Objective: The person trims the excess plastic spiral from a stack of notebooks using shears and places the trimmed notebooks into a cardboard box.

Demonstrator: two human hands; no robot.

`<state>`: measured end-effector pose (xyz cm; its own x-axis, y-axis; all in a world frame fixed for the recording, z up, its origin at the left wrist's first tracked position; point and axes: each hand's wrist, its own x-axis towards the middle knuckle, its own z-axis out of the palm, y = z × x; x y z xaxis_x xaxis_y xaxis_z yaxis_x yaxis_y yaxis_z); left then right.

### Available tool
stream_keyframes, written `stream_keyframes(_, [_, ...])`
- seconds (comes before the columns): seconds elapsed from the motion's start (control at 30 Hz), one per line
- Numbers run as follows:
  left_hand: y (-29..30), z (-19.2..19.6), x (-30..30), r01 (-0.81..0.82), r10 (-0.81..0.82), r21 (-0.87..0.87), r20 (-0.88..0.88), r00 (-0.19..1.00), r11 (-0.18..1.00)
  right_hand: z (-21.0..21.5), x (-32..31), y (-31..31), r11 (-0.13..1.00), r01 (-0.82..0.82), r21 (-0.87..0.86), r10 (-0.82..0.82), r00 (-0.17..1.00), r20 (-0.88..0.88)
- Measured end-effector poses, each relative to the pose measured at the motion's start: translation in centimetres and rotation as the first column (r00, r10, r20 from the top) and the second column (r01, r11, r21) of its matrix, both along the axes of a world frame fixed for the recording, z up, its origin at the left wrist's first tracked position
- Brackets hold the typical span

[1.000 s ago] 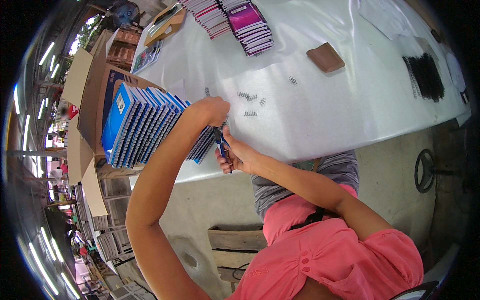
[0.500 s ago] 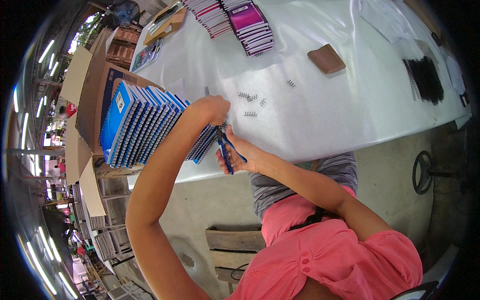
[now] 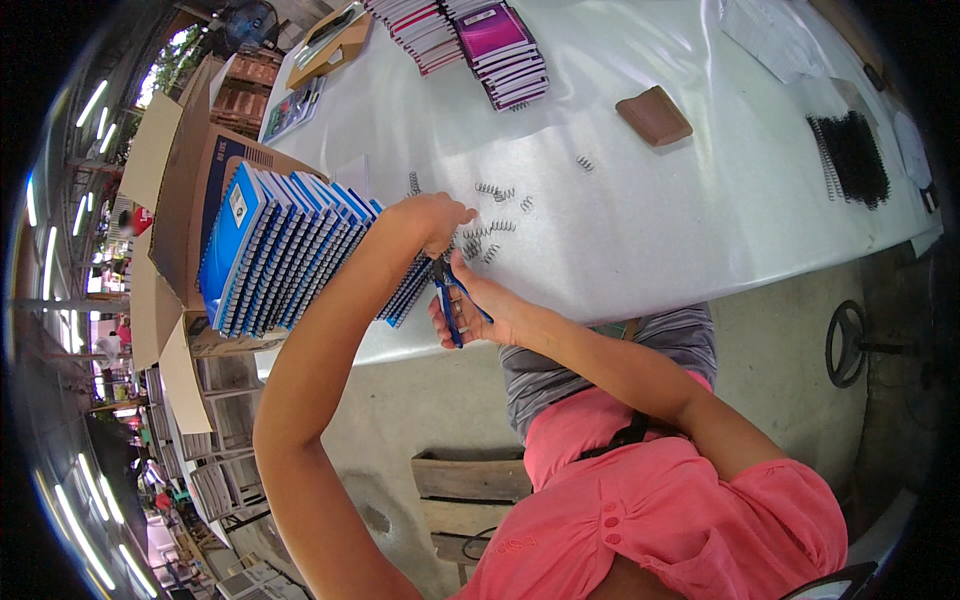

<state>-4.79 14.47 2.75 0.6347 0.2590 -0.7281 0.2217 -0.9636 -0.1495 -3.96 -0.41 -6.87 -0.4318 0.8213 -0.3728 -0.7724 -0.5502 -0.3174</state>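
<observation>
Blue spiral-bound notebooks (image 3: pixel 290 250) stand in a leaning row on the left, wire spines facing me. My left hand (image 3: pixel 432 222) is over the right end of this row, with one finger stretched out and the others partly hidden; I see nothing held in it. Just below it, my right hand (image 3: pixel 485 302) grips blue-handled pliers (image 3: pixel 450 305), their jaws up against the last notebooks' spines. Short cut pieces of wire coil (image 3: pixel 480 238) lie on the table just right of my left hand. More coil pieces (image 3: pixel 495 192) are scattered slightly farther away.
On the white-covered table (image 3: pixel 620 220) are stacks of purple and red notebooks (image 3: pixel 500 55), a brown block-like object (image 3: pixel 654 117) and a bundle of black coils (image 3: pixel 850 160). An opened cardboard box (image 3: pixel 190 190) stands at the left, and a wooden chair (image 3: pixel 470 480) below the table edge.
My left hand has gone from a closed fist to a finger stretched out. Several more coil pieces now lie beside it. My right hand with the pliers has barely moved.
</observation>
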Motion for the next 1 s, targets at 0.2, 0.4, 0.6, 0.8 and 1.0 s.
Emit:
stream_keyframes(0.2, [0.7,-0.5,-0.5,0.010,-0.008,-0.016,0.113,0.994,1.000,0.6,0.3,0.0,1.000,-0.019,-0.017,0.020,0.999,0.043])
stream_keyframes(0.4, [0.4,-0.5,-0.3,0.005,-0.004,-0.009,0.113,0.994,1.000,1.0,0.0,0.2,0.999,0.017,-0.033,-0.016,0.999,0.047])
stream_keyframes(0.6, [-1.7,1.0,-0.3,-0.048,0.039,0.089,0.091,0.995,0.995,1.0,1.0,-0.3,0.998,-0.034,-0.053,0.034,0.999,-0.009])
stream_keyframes(0.8, [-7.5,5.5,-2.4,-0.031,-0.126,0.238,0.616,0.777,0.971,2.0,3.7,-0.2,0.818,-0.429,0.384,0.282,0.880,0.382])
stream_keyframes(1.0, [-14.5,6.2,-8.3,-0.307,0.079,-0.034,0.988,0.135,0.951,2.7,8.0,0.7,0.725,-0.599,0.341,0.226,0.674,0.703])
